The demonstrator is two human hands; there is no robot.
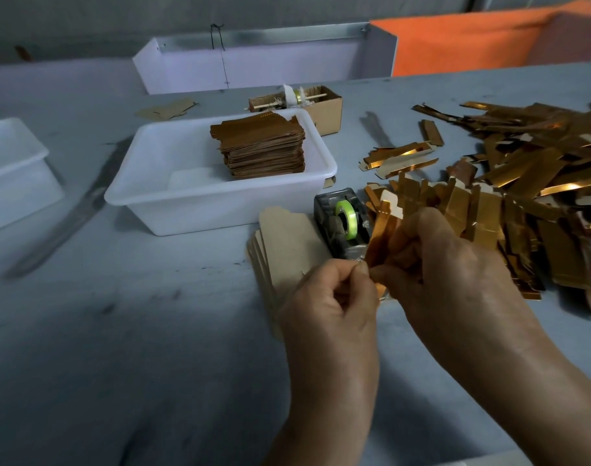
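Both bare forearms converge on the near side of the tape dispenser [342, 223]; the left hand [327, 297], directly in front of it, pinches the lower end of a gold strip [381, 237] between thumb and forefinger, other fingers curled. The right hand [452, 264], just right of the dispenser, grips the same strip, knuckles up.

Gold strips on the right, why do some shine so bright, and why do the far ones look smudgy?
Head view: the gold strips are shiny, so they throw back light as bright glare streaks; head view, far right edge: blur smears them, while the held strip between left hand and right hand looks sharper; head view, near table: dim, shadowed.
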